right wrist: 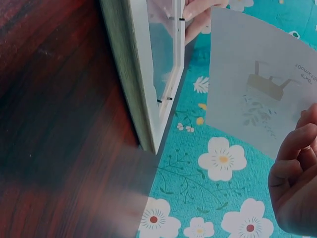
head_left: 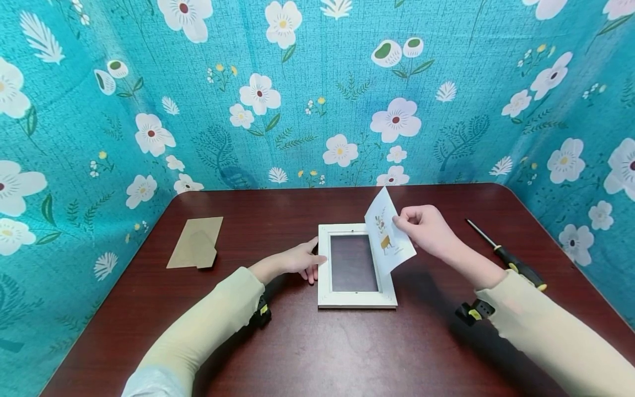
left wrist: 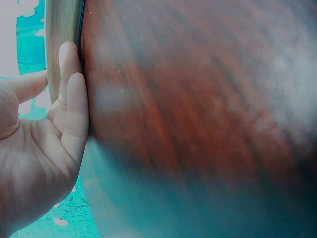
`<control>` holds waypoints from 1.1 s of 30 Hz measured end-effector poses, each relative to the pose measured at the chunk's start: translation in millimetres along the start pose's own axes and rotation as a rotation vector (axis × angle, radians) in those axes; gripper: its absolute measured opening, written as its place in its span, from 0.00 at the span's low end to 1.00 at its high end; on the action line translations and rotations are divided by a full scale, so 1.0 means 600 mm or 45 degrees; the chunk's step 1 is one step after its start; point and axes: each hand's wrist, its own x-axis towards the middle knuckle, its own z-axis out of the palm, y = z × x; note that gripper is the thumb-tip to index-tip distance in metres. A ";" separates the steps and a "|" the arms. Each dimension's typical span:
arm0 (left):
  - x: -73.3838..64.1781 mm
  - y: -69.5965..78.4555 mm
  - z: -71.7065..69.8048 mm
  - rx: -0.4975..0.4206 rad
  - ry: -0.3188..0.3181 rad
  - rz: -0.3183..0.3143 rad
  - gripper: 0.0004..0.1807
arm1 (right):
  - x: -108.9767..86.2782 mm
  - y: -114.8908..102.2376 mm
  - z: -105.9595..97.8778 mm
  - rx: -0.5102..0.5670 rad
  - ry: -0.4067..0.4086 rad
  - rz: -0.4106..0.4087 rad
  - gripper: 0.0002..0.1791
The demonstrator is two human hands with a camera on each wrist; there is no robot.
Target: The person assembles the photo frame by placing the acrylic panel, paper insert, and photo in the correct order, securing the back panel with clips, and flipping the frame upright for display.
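Observation:
A white picture frame (head_left: pixel 357 300) lies flat on the table, its opening showing a dark, glossy pane. My left hand (head_left: pixel 300 260) holds its left side, the thumb on the top face and the fingers against the outer edge; the left wrist view shows those fingers (left wrist: pixel 77 106) along the wooden side. Over the frame's right rail, a white printed card (head_left: pixel 397 251) with a plant-and-stand drawing is tilted up. My right hand (head_left: pixel 429 229) pinches that card by its right edge. The right wrist view shows the card (right wrist: pixel 233 59) apart from the frame (right wrist: pixel 148 74).
A thin brown backing board (head_left: pixel 195 242) lies at the left of the dark red table (head_left: pixel 347 353). To the right, beyond my right forearm, rests a screwdriver (head_left: pixel 521 267) with a black and yellow handle. Flowered teal cloth (head_left: pixel 307 110) hangs behind the table and at both sides.

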 end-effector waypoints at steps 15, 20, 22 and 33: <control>0.004 -0.004 -0.001 0.001 0.003 -0.008 0.42 | -0.002 0.005 0.027 -0.187 -0.063 -0.003 0.20; 0.003 -0.003 -0.001 -0.016 -0.007 0.000 0.40 | -0.002 0.005 0.029 -0.290 -0.047 -0.004 0.20; 0.003 -0.002 -0.002 -0.023 -0.009 0.003 0.39 | -0.001 0.004 0.029 -0.325 -0.042 -0.007 0.20; 0.001 -0.002 -0.001 -0.007 -0.007 -0.004 0.40 | 0.003 -0.004 0.045 -0.491 -0.057 -0.027 0.20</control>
